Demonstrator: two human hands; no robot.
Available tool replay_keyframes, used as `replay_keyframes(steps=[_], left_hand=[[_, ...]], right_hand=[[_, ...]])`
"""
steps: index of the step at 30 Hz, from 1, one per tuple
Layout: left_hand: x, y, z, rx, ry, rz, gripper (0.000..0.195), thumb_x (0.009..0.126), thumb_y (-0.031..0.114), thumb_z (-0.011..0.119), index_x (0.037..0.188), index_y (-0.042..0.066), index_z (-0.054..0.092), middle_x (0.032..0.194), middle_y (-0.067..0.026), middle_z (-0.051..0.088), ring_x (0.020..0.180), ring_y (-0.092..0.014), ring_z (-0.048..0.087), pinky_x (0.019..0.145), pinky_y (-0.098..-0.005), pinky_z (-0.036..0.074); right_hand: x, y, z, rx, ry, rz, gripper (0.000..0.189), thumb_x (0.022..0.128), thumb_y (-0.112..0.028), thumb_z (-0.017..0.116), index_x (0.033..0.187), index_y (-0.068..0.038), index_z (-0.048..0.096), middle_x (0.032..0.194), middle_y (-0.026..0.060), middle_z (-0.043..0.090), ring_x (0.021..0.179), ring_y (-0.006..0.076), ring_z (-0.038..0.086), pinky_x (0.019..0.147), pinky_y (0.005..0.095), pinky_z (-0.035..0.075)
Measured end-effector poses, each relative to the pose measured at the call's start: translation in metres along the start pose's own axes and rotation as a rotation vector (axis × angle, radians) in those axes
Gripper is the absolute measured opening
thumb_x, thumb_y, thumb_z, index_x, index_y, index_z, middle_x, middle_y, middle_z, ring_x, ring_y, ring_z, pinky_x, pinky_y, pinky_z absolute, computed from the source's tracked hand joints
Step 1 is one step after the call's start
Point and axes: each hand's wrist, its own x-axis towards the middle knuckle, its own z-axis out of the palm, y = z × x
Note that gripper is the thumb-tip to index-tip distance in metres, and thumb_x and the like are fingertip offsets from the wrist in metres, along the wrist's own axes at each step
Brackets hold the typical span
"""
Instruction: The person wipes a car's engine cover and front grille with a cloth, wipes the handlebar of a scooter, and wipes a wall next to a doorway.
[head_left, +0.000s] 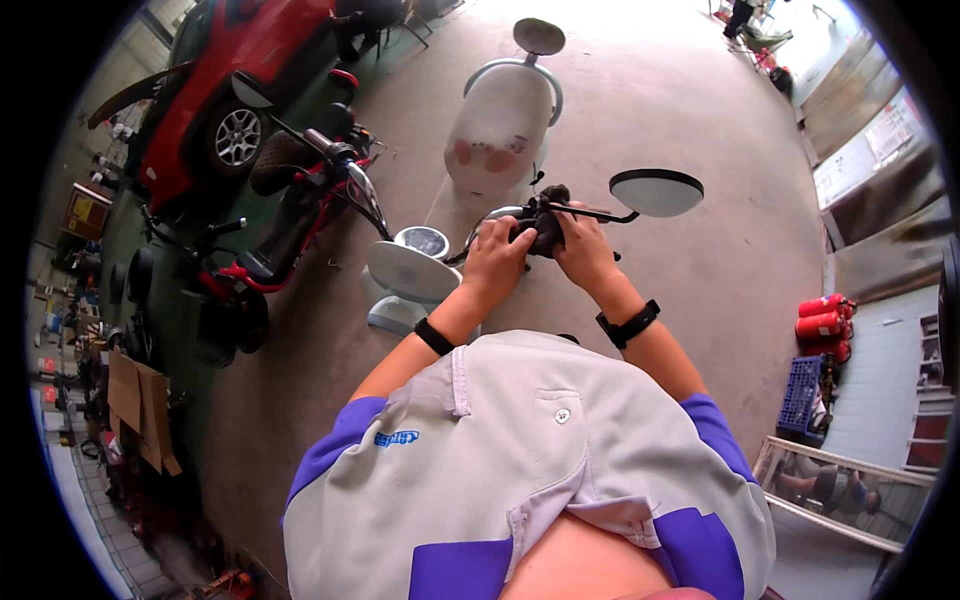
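A pale electric scooter stands before me, its light seat (501, 124) pointing away. Both my hands are at the handlebar end on the right. My left hand (495, 251) presses its fingers onto a dark, bunched cloth (550, 234) beside the chrome bar (504, 216). From the other side, my right hand (586, 246) grips the same cloth, which wraps around the bar end and hides the grip and lever there. Just beyond, a black stalk carries a round rear-view mirror (658, 195). Left of my hands are the round gauge (422, 241) and the front cowl (414, 271).
A red electric scooter (322, 206) stands close on the left, with a red car (225, 90) behind it. An open cardboard box (141, 405) lies at lower left. Red fire extinguishers (821, 324), a blue plastic crate (801, 395) and a framed glass panel (832, 491) line the right side.
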Motion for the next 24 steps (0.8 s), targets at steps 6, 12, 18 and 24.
replay_keyframes(steps=[6,12,18,24], left_hand=[[-0.001,0.009,0.01,0.051,-0.028,0.019,0.039,0.069,0.007,0.063,0.107,0.015,0.058,0.111,-0.0103,0.047,0.104,-0.031,0.047,0.083,-0.0417,0.044],[0.006,0.014,0.017,0.033,-0.089,0.24,0.035,0.07,0.008,0.06,0.104,0.014,0.059,0.11,-0.0101,0.048,0.103,-0.029,0.048,0.083,-0.0377,0.046],[0.009,0.016,-0.003,-0.054,-0.158,0.198,0.03,0.07,0.004,0.058,0.099,0.01,0.059,0.109,-0.0112,0.049,0.101,-0.03,0.049,0.085,-0.0385,0.045],[-0.001,-0.002,-0.01,-0.016,-0.009,0.027,0.028,0.068,0.005,0.062,0.095,0.01,0.06,0.103,-0.0089,0.051,0.1,-0.029,0.05,0.081,-0.0388,0.046]], right_hand=[[-0.006,0.004,-0.002,-0.07,-0.043,0.111,0.041,0.071,-0.01,0.063,0.111,-0.014,0.055,0.107,0.0121,0.056,0.101,0.0341,0.054,0.077,0.0463,0.047],[-0.034,0.036,-0.008,-0.166,0.144,0.112,0.034,0.071,-0.011,0.065,0.103,-0.014,0.056,0.1,0.0104,0.054,0.096,0.0337,0.053,0.076,0.0457,0.045],[-0.028,0.013,-0.021,-0.085,0.059,0.134,0.039,0.066,-0.007,0.061,0.105,-0.01,0.056,0.104,0.0145,0.053,0.1,0.0338,0.051,0.083,0.0433,0.045],[-0.029,-0.032,0.021,-0.358,0.103,-0.038,0.057,0.073,-0.014,0.059,0.125,-0.003,0.038,0.118,0.0162,0.044,0.11,0.0328,0.045,0.097,0.0498,0.035]])
